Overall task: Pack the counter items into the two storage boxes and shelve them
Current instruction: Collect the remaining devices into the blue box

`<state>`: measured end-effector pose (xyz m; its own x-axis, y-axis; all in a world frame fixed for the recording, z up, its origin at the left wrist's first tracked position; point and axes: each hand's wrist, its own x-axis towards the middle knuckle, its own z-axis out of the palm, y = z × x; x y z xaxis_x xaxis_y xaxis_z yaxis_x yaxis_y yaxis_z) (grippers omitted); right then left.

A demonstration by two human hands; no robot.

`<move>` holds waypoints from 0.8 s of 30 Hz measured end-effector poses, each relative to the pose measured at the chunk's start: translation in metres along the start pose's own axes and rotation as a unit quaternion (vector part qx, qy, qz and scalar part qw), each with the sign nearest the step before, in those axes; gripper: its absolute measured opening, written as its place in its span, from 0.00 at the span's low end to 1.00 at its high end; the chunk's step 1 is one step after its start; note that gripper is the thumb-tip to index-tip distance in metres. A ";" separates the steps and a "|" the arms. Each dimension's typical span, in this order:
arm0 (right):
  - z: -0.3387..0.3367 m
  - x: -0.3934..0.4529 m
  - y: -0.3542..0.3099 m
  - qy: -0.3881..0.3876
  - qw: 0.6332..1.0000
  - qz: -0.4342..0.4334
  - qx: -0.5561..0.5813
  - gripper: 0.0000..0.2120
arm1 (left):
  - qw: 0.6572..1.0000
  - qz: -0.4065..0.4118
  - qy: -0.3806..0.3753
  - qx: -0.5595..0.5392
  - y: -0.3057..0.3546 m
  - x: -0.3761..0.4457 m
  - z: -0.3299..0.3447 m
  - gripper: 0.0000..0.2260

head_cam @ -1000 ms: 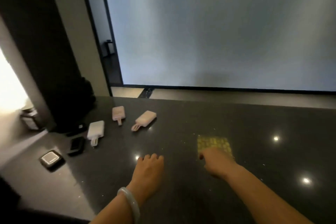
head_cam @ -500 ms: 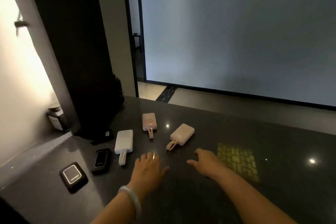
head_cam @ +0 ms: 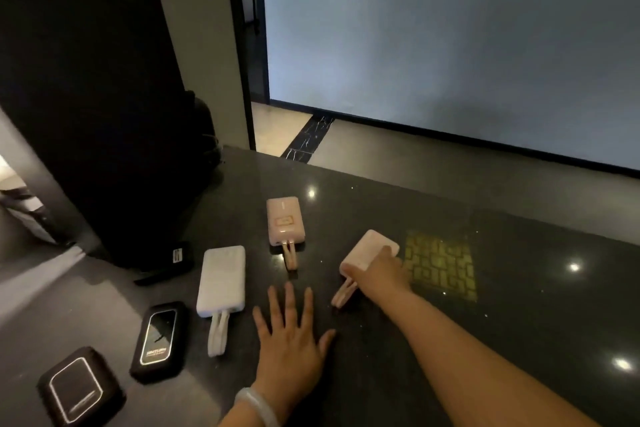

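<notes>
Several power banks lie on the dark counter. A pink power bank with a short cable lies in the middle. My right hand grips a second pink power bank from its near side, the bank's cable trailing toward me. My left hand lies flat on the counter with fingers spread, just right of a white power bank. Two black power banks lie at the lower left. No storage box is in view.
A small black device lies by a dark pillar, with a dark bag behind it. A yellow patterned light patch lies on the counter right of my right hand. The counter's far edge drops to the floor.
The view has swung left and down toward the power banks. My right hand moved off the yellow patch to the right pink power bank and took hold of it. My left hand spread flat.
</notes>
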<state>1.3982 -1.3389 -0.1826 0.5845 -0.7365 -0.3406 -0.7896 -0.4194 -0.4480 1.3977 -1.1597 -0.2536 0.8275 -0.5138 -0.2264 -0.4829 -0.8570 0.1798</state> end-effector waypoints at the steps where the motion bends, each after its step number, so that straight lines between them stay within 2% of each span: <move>1: 0.005 0.005 -0.007 0.016 1.000 0.017 -0.010 0.50 | 1.000 0.001 -0.002 -0.001 0.000 0.000 0.000 0.35; 4: 0.015 0.016 -0.021 0.061 0.996 0.054 -0.035 0.52 | 1.000 0.002 -0.012 0.004 0.000 -0.002 -0.003 0.34; 7: 0.018 0.020 -0.020 0.070 0.995 0.030 -0.061 0.48 | 1.000 0.003 -0.007 0.009 0.002 -0.003 -0.003 0.34; 12: 0.006 -0.001 0.011 0.052 0.984 -0.089 -0.147 0.42 | 1.000 -0.001 0.005 0.023 0.003 -0.004 -0.003 0.36; 14: 0.002 -0.017 0.032 0.054 0.979 -0.132 -0.144 0.41 | 0.999 0.008 0.038 0.010 0.002 0.003 -0.013 0.34; 17: 0.001 -0.036 0.056 0.057 0.977 -0.155 -0.134 0.44 | 0.992 0.011 0.123 -0.019 0.000 0.033 -0.040 0.32; 19: 0.001 -0.041 0.060 0.052 0.978 -0.151 -0.134 0.44 | 0.988 -0.002 0.148 -0.032 0.001 0.063 -0.059 0.33; 24: 0.001 -0.041 0.055 0.058 0.978 -0.145 -0.137 0.45 | 0.992 -0.054 0.107 -0.040 -0.004 0.131 -0.088 0.38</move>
<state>1.3314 -1.3311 -0.1945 0.7783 -0.6145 -0.1289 -0.6239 -0.7338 -0.2687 1.5333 -1.2206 -0.1999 0.9191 -0.3920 -0.0408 -0.3714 -0.8962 0.2427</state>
